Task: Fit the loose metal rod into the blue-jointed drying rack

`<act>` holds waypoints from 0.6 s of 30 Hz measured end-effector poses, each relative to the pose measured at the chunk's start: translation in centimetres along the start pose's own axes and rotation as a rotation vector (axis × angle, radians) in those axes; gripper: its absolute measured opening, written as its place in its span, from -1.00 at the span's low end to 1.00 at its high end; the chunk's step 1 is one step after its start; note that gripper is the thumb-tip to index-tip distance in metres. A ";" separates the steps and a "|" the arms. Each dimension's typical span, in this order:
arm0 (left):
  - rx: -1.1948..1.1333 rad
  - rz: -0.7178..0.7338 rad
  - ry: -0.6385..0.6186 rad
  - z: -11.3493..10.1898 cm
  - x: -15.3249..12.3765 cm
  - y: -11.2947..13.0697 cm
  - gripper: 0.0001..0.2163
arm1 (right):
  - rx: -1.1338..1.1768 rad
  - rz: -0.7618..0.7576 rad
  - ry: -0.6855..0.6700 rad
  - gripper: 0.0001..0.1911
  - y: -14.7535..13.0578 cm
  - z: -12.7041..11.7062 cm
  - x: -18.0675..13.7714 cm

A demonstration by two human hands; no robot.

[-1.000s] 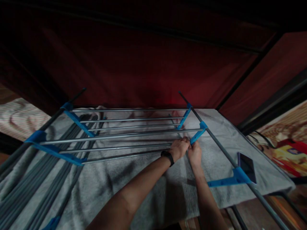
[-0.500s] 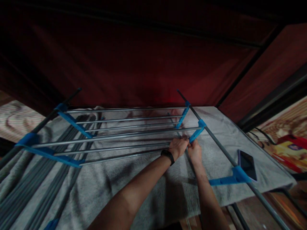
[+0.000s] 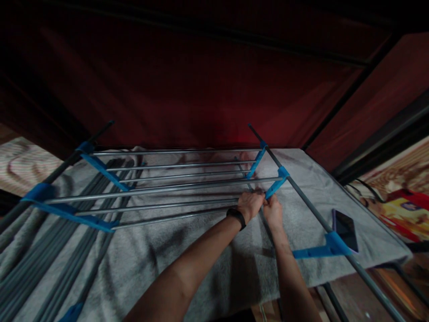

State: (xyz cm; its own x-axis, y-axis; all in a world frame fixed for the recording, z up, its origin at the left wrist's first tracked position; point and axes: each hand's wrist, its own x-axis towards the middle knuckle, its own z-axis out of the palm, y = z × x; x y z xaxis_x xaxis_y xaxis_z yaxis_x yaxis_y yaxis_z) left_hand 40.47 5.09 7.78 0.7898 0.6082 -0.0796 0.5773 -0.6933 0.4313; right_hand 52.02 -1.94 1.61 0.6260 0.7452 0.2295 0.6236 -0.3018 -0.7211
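Note:
My left hand [image 3: 250, 205], a black band on its wrist, is closed around the right end of a thin grey metal rod [image 3: 181, 217]. Pressed close beside it, my right hand [image 3: 273, 212] pinches the lower end of a blue plastic bracket [image 3: 276, 185]. The fingertips of both hands meet there, hiding where rod and bracket come together. That bracket hangs from a grey side tube [image 3: 306, 201]. More rods run across to a blue bracket [image 3: 72, 215] on the left, forming a rack tier.
Bundled grey tubes [image 3: 67, 250] lie at left on a grey blanket [image 3: 208, 268]. A phone [image 3: 345, 229] rests beyond the side tube at right. Another blue bracket [image 3: 311, 252] juts inward near me. A dark red panel [image 3: 201, 98] stands behind the rack.
Very little differs. Both hands keep their hold at the bracket's lower end, and the view has shifted slightly.

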 end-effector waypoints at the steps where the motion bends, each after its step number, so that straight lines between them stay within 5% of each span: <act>1: 0.002 -0.002 0.000 0.0 0.0 0.1 -0.65 | 0.000 -0.002 0.001 -0.73 0.0 0.0 0.0; 18: 0.016 -0.081 0.002 -1.5 -0.4 1.6 -0.65 | 0.004 -0.012 0.004 -0.76 -0.1 -0.2 0.0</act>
State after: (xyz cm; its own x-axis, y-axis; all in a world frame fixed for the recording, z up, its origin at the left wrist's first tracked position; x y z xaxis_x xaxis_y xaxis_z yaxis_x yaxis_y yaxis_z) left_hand 40.75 4.28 9.84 0.7400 0.6632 -0.1117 0.6424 -0.6479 0.4092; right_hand 52.06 -1.98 1.77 0.6204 0.7466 0.2404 0.6291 -0.2906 -0.7210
